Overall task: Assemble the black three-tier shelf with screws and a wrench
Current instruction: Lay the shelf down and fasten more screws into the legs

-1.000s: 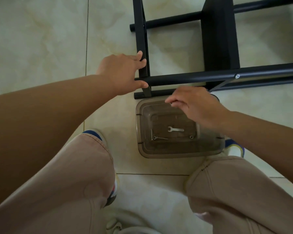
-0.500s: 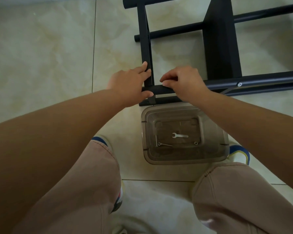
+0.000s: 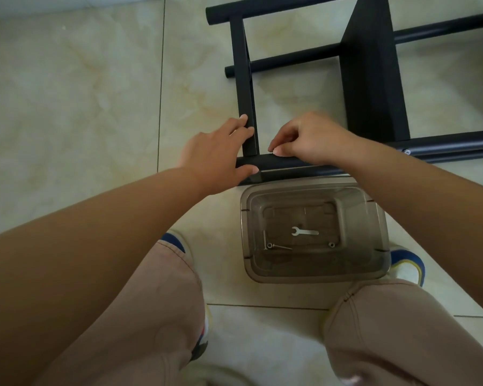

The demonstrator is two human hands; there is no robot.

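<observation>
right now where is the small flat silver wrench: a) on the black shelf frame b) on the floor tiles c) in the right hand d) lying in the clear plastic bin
d, the small flat silver wrench lies on the bottom of the clear plastic bin, untouched by either hand.

The shelf frame (image 3: 371, 79) looks like painted metal, black and matt, its round tubes smooth with a faint sheen along the top edge; one small bright screw head (image 3: 407, 152) shines silver on the near tube. The tub (image 3: 313, 275) is smoky, see-through plastic, smooth and slightly glossy at the rim. Inside it lie a flat wrench (image 3: 304, 232) and a few loose screws (image 3: 272, 246), all bare silvery metal (the wrench brightest). The floor (image 3: 81, 107) is glazed tile, pale and marbled, with a soft gloss. The trousers (image 3: 140, 316) are matt woven cloth, beige, with visible stitched seams.
</observation>
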